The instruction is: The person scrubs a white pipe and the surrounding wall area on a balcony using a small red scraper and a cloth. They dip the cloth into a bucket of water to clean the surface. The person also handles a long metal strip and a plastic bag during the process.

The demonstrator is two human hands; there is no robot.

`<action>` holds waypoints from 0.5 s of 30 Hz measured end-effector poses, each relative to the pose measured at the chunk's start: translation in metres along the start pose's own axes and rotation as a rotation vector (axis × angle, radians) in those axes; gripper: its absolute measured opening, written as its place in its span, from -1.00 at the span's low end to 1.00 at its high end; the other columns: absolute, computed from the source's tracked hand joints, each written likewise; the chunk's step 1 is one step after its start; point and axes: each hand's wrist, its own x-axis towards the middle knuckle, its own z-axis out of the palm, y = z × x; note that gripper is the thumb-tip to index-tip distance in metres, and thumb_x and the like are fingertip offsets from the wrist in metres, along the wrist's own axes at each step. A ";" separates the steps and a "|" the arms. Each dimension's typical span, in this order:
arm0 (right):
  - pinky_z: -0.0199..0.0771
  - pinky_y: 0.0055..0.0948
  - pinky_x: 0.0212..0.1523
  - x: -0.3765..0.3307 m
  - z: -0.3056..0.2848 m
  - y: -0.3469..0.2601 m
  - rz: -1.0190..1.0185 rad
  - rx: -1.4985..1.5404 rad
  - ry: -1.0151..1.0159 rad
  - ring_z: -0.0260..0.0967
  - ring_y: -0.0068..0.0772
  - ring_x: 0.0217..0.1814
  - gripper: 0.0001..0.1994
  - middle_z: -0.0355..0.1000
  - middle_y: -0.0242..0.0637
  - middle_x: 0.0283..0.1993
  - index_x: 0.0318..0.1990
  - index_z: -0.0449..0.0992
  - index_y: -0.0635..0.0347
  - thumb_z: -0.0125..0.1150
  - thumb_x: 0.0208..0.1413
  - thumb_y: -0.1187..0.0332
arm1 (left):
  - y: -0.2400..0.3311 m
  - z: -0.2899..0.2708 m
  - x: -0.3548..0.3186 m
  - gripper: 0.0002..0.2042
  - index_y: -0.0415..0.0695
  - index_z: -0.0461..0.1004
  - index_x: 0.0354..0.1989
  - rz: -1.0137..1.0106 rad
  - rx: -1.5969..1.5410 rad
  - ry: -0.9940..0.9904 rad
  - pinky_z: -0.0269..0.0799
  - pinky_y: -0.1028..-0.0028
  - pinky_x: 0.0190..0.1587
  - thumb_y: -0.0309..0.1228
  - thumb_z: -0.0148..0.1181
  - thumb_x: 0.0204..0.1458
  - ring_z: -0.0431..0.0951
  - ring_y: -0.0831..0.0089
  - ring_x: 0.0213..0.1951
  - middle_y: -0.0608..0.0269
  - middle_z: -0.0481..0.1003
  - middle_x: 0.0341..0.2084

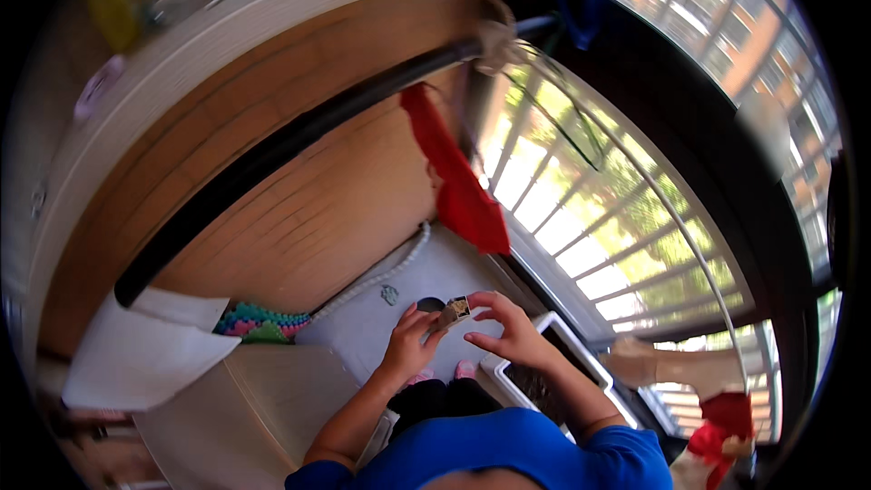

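Observation:
A small, light-coloured box (452,312), looking like a matchbox, is held up in front of my body. One end faces up and shows a dark opening with something pale in it, too small to make out. My left hand (410,342) grips the box from its left side between thumb and fingers. My right hand (514,334) is just to the right, its fingers and thumb spread apart. Its fingertips come close to the box's upper end; whether they touch it I cannot tell.
A white planter trough (590,365) with dark soil stands by my right forearm, beneath the barred window (581,218). Red cloth (463,186) hangs ahead, near a dark rail (272,150). A large pale box (272,399) stands left. A dark round thing (430,305) lies beyond my hands.

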 end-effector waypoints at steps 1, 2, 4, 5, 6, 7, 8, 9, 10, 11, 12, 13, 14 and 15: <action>0.36 -0.41 -0.06 0.001 0.000 -0.015 -0.020 -0.022 0.013 0.29 -0.36 0.01 -0.53 0.31 -0.26 -0.03 -0.01 0.30 0.20 0.28 -0.13 0.46 | 0.004 -0.006 0.003 -0.75 -0.16 0.46 -0.26 0.012 0.004 -0.046 0.29 0.25 0.02 -0.53 0.24 -0.19 0.44 0.12 -0.16 0.11 0.47 -0.32; 0.36 -0.40 -0.07 -0.004 -0.002 -0.026 -0.031 -0.057 0.037 0.30 -0.34 0.00 -0.54 0.32 -0.25 -0.04 -0.01 0.31 0.20 0.28 -0.13 0.45 | 0.008 -0.006 0.007 -0.74 -0.15 0.48 -0.26 0.033 -0.005 -0.099 0.32 0.29 -0.02 -0.54 0.26 -0.21 0.41 0.09 -0.08 0.07 0.47 -0.25; 0.36 -0.39 -0.08 -0.016 -0.006 -0.046 0.008 -0.126 0.118 0.31 -0.29 -0.03 -0.57 0.33 -0.23 -0.07 -0.04 0.32 0.20 0.28 -0.13 0.44 | 0.017 0.002 0.018 -0.75 -0.16 0.46 -0.25 0.101 -0.085 -0.185 0.30 0.24 -0.02 -0.52 0.24 -0.18 0.44 0.13 -0.19 0.12 0.46 -0.33; 0.37 -0.39 -0.08 -0.026 -0.008 -0.053 0.028 -0.153 0.164 0.31 -0.27 -0.04 -0.58 0.34 -0.21 -0.08 -0.05 0.33 0.20 0.28 -0.13 0.43 | 0.024 0.006 0.023 -0.76 -0.16 0.44 -0.25 0.124 -0.120 -0.235 0.25 0.17 0.02 -0.52 0.22 -0.16 0.46 0.16 -0.26 0.15 0.46 -0.39; 0.37 -0.39 -0.09 -0.035 -0.009 -0.057 0.034 -0.171 0.201 0.32 -0.27 -0.05 -0.58 0.34 -0.19 -0.09 -0.05 0.33 0.21 0.29 -0.12 0.42 | 0.030 0.010 0.026 -0.77 -0.17 0.42 -0.25 0.143 -0.150 -0.283 0.20 0.11 0.06 -0.51 0.20 -0.14 0.47 0.19 -0.34 0.18 0.45 -0.45; 0.37 -0.40 -0.10 -0.043 -0.008 -0.059 0.038 -0.190 0.235 0.32 -0.26 -0.07 -0.57 0.34 -0.17 -0.09 -0.05 0.34 0.23 0.29 -0.12 0.41 | 0.032 0.013 0.027 -0.77 -0.17 0.42 -0.25 0.161 -0.163 -0.343 0.20 0.11 0.06 -0.51 0.20 -0.14 0.47 0.18 -0.33 0.17 0.45 -0.45; 0.38 -0.40 -0.11 -0.051 -0.011 -0.062 0.038 -0.214 0.269 0.33 -0.26 -0.08 -0.57 0.34 -0.15 -0.10 -0.05 0.34 0.24 0.30 -0.12 0.40 | 0.032 0.019 0.029 -0.77 -0.17 0.42 -0.25 0.184 -0.176 -0.398 0.20 0.11 0.06 -0.51 0.20 -0.15 0.47 0.18 -0.33 0.17 0.45 -0.44; 0.37 -0.37 -0.14 -0.058 -0.011 -0.070 0.054 -0.248 0.294 0.34 -0.21 -0.14 -0.65 0.35 -0.15 -0.15 -0.13 0.37 0.25 0.28 -0.11 0.41 | 0.036 0.024 0.033 -0.77 -0.17 0.42 -0.26 0.209 -0.186 -0.453 0.20 0.10 0.06 -0.51 0.21 -0.15 0.47 0.17 -0.33 0.16 0.45 -0.44; 0.37 -0.37 -0.15 -0.065 -0.011 -0.073 0.057 -0.268 0.320 0.34 -0.20 -0.15 -0.67 0.35 -0.16 -0.16 -0.15 0.37 0.25 0.27 -0.11 0.42 | 0.040 0.028 0.034 -0.77 -0.17 0.43 -0.26 0.238 -0.195 -0.478 0.20 0.10 0.06 -0.52 0.21 -0.16 0.47 0.17 -0.32 0.15 0.45 -0.43; 0.37 -0.36 -0.16 -0.076 -0.010 -0.077 0.070 -0.297 0.360 0.34 -0.18 -0.16 -0.69 0.35 -0.16 -0.17 -0.18 0.38 0.26 0.26 -0.11 0.42 | 0.048 0.032 0.034 -0.77 -0.17 0.43 -0.27 0.277 -0.216 -0.514 0.20 0.10 0.06 -0.52 0.22 -0.17 0.47 0.16 -0.32 0.15 0.46 -0.42; 0.37 -0.35 -0.16 -0.079 -0.009 -0.071 0.101 -0.315 0.392 0.34 -0.17 -0.16 -0.71 0.35 -0.16 -0.18 -0.20 0.38 0.26 0.25 -0.11 0.43 | 0.046 0.039 0.038 -0.77 -0.18 0.43 -0.28 0.297 -0.242 -0.557 0.20 0.10 0.06 -0.52 0.22 -0.18 0.47 0.16 -0.31 0.14 0.46 -0.41; 0.36 -0.34 -0.17 -0.089 -0.006 -0.070 0.111 -0.334 0.445 0.34 -0.14 -0.18 -0.75 0.34 -0.16 -0.19 -0.23 0.39 0.25 0.24 -0.11 0.44 | 0.049 0.045 0.038 -0.73 -0.17 0.42 -0.25 0.303 -0.244 -0.616 0.20 0.10 0.06 -0.51 0.24 -0.19 0.46 0.16 -0.27 0.14 0.46 -0.37; 0.36 -0.34 -0.18 -0.099 -0.004 -0.074 0.119 -0.340 0.493 0.34 -0.15 -0.18 -0.74 0.34 -0.16 -0.20 -0.21 0.39 0.25 0.22 -0.10 0.45 | 0.048 0.050 0.036 -0.69 -0.17 0.41 -0.21 0.307 -0.241 -0.676 0.19 0.10 0.07 -0.49 0.26 -0.20 0.45 0.17 -0.23 0.13 0.46 -0.32; 0.37 -0.34 -0.18 -0.109 -0.003 -0.077 0.132 -0.318 0.521 0.34 -0.15 -0.17 -0.74 0.34 -0.16 -0.20 -0.20 0.39 0.24 0.22 -0.09 0.46 | 0.049 0.054 0.036 -0.65 -0.16 0.40 -0.18 0.309 -0.234 -0.737 0.19 0.10 0.07 -0.48 0.27 -0.22 0.44 0.17 -0.19 0.13 0.45 -0.28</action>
